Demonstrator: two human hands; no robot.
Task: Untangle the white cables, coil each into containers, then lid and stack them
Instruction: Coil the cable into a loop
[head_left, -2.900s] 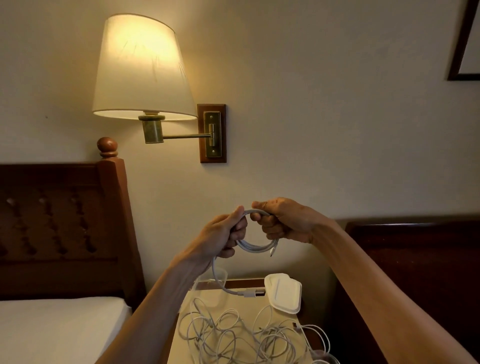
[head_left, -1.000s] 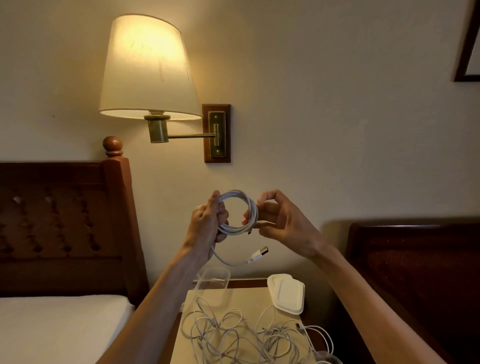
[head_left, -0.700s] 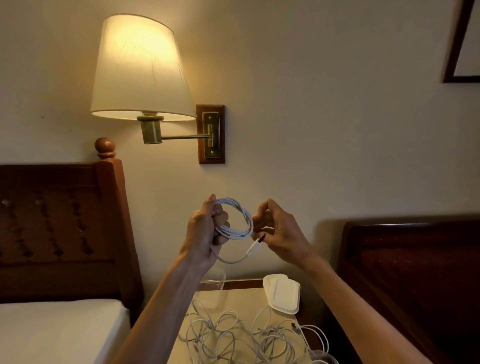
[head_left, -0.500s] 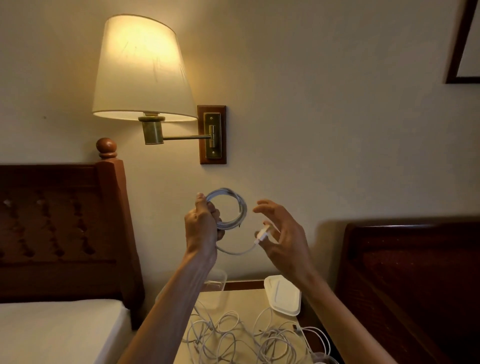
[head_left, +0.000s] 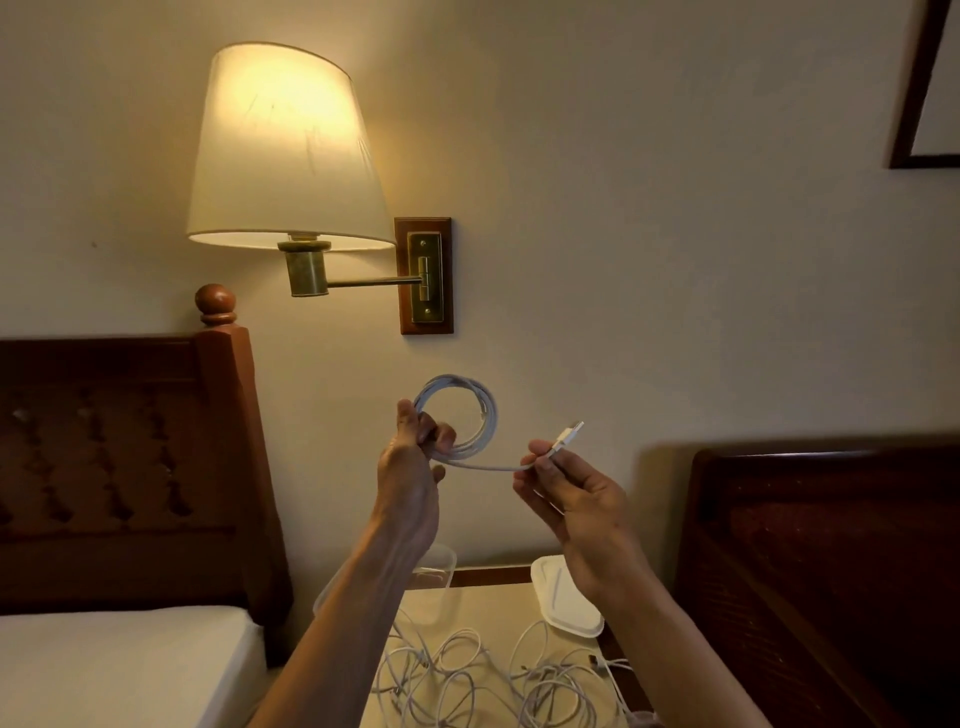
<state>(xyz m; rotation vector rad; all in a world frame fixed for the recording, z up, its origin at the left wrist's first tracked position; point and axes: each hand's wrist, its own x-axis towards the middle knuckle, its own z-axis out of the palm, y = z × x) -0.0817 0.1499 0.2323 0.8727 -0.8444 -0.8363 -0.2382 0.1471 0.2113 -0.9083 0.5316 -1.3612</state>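
Item: white cable, one of several. Held in the air in front of the wall, above the bedside table (head_left: 498, 597), between two beds. Left hand (head_left: 410, 473): fingers and thumb curled tight round the lower left side of the coil (head_left: 457, 410), which stands upright as a neat ring of several turns. From the bottom of the ring a short free tail runs right to the right hand (head_left: 576, 499), whose thumb and forefinger pinch it just behind the plug (head_left: 569, 432); the other fingers lie loosely curled and hold nothing else. Handling, by judgement: light, soft and springy; the turns are likely to spring open if the grip loosens, so hold where all turns cross, as the left hand does. The plug is the only stiff part; take the tail by the cord just behind it. Below, on the table: a clear container (head_left: 434, 577) at the far left, a white lid (head_left: 563, 597) at the far right, and a tangle of cables (head_left: 483, 680) on the near part, not yet sorted.
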